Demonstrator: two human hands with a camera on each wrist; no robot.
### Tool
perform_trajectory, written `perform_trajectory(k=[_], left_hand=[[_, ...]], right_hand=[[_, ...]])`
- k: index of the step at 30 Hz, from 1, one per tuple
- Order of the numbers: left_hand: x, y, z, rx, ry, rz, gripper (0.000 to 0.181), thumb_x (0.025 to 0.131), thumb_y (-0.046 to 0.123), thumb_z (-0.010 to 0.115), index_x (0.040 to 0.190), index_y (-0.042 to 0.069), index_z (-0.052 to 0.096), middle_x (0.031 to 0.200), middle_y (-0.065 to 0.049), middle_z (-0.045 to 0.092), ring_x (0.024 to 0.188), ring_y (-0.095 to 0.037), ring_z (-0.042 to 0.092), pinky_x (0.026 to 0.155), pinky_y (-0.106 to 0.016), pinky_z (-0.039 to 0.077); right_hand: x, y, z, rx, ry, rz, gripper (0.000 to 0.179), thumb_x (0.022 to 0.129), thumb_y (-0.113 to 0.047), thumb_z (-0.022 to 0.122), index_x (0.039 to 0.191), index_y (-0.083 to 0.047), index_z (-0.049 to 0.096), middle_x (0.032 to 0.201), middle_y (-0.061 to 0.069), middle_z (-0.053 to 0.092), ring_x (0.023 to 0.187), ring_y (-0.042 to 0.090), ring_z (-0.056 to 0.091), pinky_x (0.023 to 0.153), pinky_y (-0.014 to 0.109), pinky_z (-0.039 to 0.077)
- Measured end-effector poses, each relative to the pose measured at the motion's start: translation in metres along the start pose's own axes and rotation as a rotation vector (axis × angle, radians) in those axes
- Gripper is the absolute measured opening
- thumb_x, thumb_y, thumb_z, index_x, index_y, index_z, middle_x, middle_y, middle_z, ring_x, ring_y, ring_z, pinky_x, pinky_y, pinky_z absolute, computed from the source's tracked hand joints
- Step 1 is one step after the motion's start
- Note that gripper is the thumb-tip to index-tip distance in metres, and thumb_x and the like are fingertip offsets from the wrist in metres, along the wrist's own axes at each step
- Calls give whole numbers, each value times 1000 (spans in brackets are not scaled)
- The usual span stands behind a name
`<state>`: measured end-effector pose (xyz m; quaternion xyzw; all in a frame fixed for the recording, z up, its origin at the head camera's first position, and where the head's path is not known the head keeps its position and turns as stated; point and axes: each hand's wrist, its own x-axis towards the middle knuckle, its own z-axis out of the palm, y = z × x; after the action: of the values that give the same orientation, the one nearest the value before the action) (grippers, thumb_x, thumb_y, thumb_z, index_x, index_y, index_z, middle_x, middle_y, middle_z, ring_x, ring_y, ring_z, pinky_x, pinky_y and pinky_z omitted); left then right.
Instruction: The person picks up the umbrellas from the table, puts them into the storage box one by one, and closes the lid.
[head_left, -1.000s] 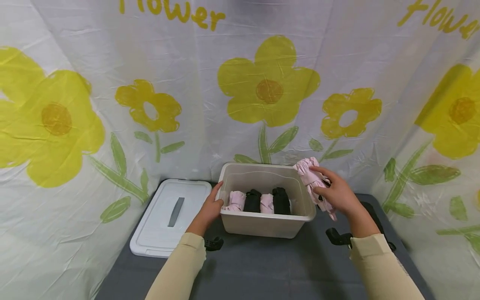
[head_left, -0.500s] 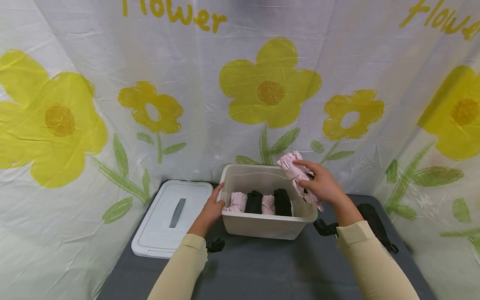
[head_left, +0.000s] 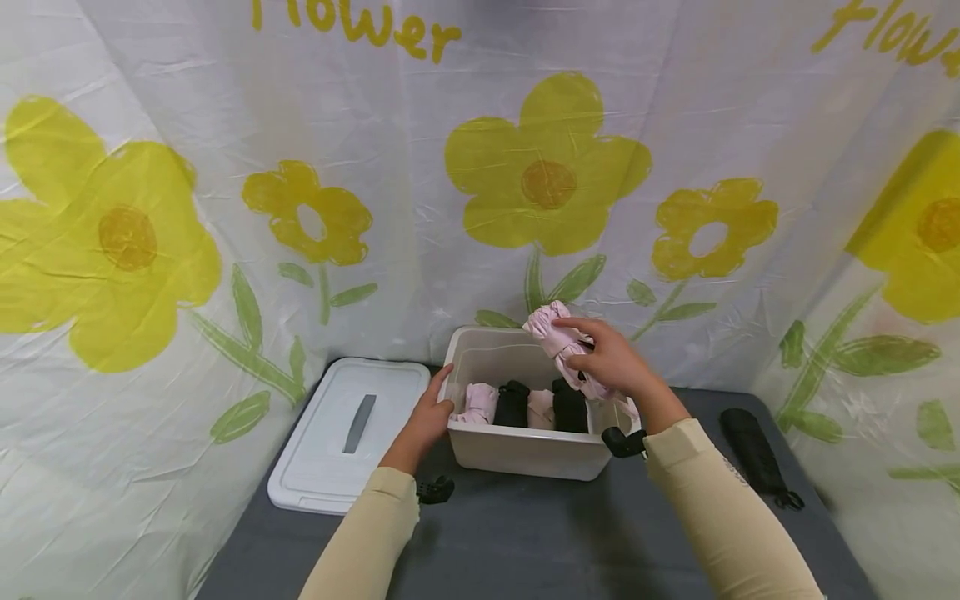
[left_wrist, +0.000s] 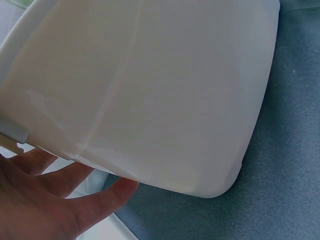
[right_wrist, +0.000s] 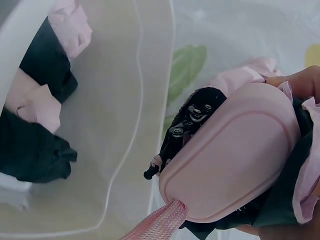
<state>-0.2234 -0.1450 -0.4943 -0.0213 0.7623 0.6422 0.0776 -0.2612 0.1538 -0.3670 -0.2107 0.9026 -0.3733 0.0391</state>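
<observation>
My right hand (head_left: 617,367) grips a folded pink umbrella (head_left: 553,333) above the right part of a beige plastic bin (head_left: 525,457). In the right wrist view, the umbrella's smooth pink handle (right_wrist: 230,155) and its pink wrist strap (right_wrist: 157,222) face the camera, with dark ribs beside the handle. My left hand (head_left: 427,421) rests against the bin's left end, its fingers (left_wrist: 102,202) fairly straight along the outer wall. Rolled pink and black umbrellas stand in a row inside the bin, among them a pink one (head_left: 478,402) at the left and a black one (head_left: 570,407) at the right.
A white lid (head_left: 318,454) with a grey handle lies left of the bin. On the right side of the dark grey table (head_left: 517,542) lies a black folded umbrella (head_left: 753,450). A flower-printed curtain (head_left: 412,308) hangs right behind the bin.
My right hand has carried the pink umbrella leftward, from beside the bin's right end to over its interior. The black umbrella on the table has come into fuller view. My left hand stays at the bin.
</observation>
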Motion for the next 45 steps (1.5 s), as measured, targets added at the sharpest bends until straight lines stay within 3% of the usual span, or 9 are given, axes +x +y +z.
perform_trajectory(k=[6,17,27,30,33,35,39,41,45], left_hand=[[11,-14,3,16,28,19,70,93,2,35,154,33,21,156,-21,24,131,-44,39,86,-61,49],[10,-13,4,12,35,32,70,92,2,36,154,33,23,153,-24,28,125,-44,43,78,-51,52],[-14,17,3,-13,10,24,69,90,-1,37,155,19,23,150,-28,29,122,-45,44,80,-55,51],[-19,21,4,-14,9,23,68,91,-1,37,155,19,23,149,-28,30,123,-45,44,82,-56,51],[-21,22,4,-27,9,20,68,91,-1,37,155,20,23,150,-28,30,125,-46,42,84,-59,49],[-21,22,4,-31,10,21,68,91,0,37,155,20,23,150,-28,29,126,-46,42,85,-61,49],[-21,22,3,-36,14,21,68,91,0,36,155,21,23,151,-28,28,127,-46,41,88,-64,47],[-22,22,3,-39,13,20,68,91,0,36,155,21,23,151,-28,28,128,-47,40,88,-65,46],[-20,20,3,-38,13,12,69,91,-1,35,155,20,22,152,-28,26,130,-49,38,89,-64,46]], right_hand=[[12,-10,13,-1,-17,2,62,83,-9,64,141,-26,51,152,10,40,124,30,46,88,44,45],[32,-8,34,3,-115,11,61,83,-7,63,140,-26,51,152,11,40,117,30,46,80,37,45],[42,7,51,-5,-136,94,61,80,-8,66,138,-26,54,151,12,41,127,36,47,83,43,51],[45,12,56,-3,-145,88,62,79,-6,68,137,-22,55,149,15,43,132,39,45,88,47,50],[46,16,60,31,-163,96,62,78,-3,67,137,-19,55,149,17,43,134,40,42,84,43,50],[48,18,61,67,-177,115,62,78,-1,66,137,-18,55,149,21,41,121,39,49,72,38,49],[54,24,63,109,-204,151,63,76,1,66,137,-15,55,144,27,42,92,28,48,57,31,41],[57,27,64,128,-223,174,64,76,3,65,137,-14,54,138,29,45,73,23,41,52,30,37],[60,33,65,141,-260,235,64,76,4,64,138,-9,53,130,26,47,58,15,33,49,28,35]])
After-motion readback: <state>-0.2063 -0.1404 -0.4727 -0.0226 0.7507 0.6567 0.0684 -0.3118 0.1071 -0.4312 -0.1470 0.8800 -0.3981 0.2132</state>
